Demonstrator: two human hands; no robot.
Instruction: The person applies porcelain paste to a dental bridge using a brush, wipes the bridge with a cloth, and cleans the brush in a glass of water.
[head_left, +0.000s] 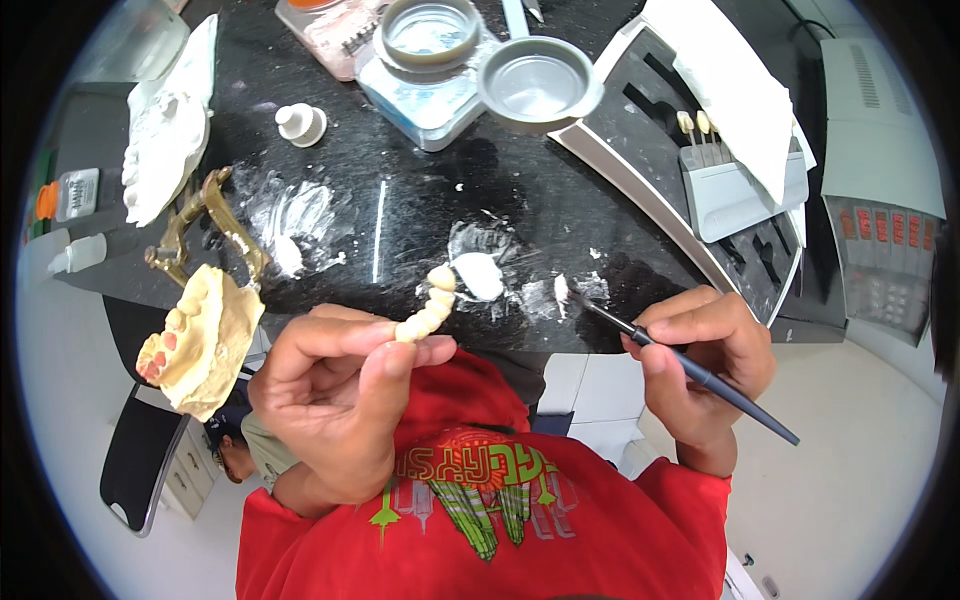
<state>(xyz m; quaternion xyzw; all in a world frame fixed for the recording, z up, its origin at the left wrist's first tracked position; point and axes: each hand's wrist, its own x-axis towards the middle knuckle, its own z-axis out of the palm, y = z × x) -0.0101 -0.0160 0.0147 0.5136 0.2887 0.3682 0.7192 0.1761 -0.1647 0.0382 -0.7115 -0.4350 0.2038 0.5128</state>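
Note:
My left hand [335, 395] pinches a short curved row of cream-coloured artificial teeth [430, 305] between thumb and fingers, holding it up over the near edge of the black worktop [420, 215]. My right hand [705, 365] grips a thin dark brush [690, 368] like a pen. Its white-loaded tip [562, 290] points left, close to the tooth row and just above a dab of white paste [478, 275] on the worktop.
A yellow plaster jaw model on a brass articulator [205, 325] stands at the left edge, with a white plaster cast [165, 130] behind it. At the back are a clear lidded box with a round dish [430, 60], a grey bowl [538, 85], and a black tray with a tooth shade holder [720, 170].

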